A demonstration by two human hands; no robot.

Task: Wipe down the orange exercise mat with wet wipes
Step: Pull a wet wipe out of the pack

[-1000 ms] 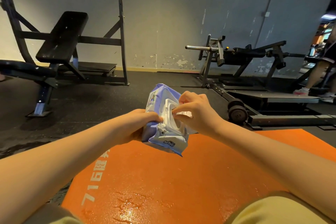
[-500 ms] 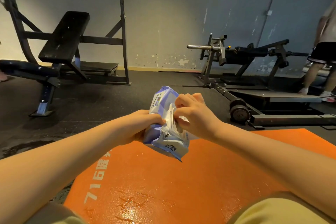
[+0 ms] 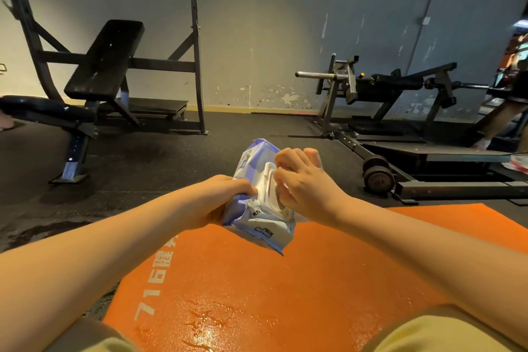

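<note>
The orange exercise mat [image 3: 300, 288] lies on the dark floor in front of me, with white lettering along its left edge and wet patches near my knees. Above its far end I hold a blue-and-white pack of wet wipes [image 3: 257, 217]. My left hand [image 3: 220, 194] grips the pack's left side. My right hand [image 3: 303, 180] has its fingers curled at the white lid opening and pinches something there; whether it is the lid or a wipe stays hidden behind the fingers.
A black incline bench and rack [image 3: 105, 66] stand at the back left. A plate-loaded machine [image 3: 380, 94] with a small dumbbell [image 3: 378, 177] sits at the right. A person's legs [image 3: 503, 126] show at the far right edge.
The pack has tilted and been squeezed a little by my left hand. My right hand's fingers have dug further into the lid opening. The person at the right has shifted.
</note>
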